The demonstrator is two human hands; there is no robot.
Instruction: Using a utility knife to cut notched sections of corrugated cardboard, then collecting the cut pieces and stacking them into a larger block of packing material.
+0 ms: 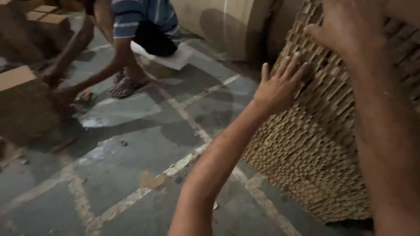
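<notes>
A tall stack of corrugated cardboard pieces (323,144) is seen standing on the tiled floor (131,148) at the right. It is pressed by both hands, open and flat: the left hand (280,85) against its side, the right hand (350,26) higher up. Steadying appears in hand; even pressure would be called for next. Farther off, a crouching co-worker (131,26) is occupied with cardboard boxes (22,100).

Dim, warm indoor light; soft motion blur throughout, shadows on floor (131,144).

Tall stack of brown corrugated cardboard sheets (319,144), edges ragged, standing on the floor at right, leaning slightly.
</notes>
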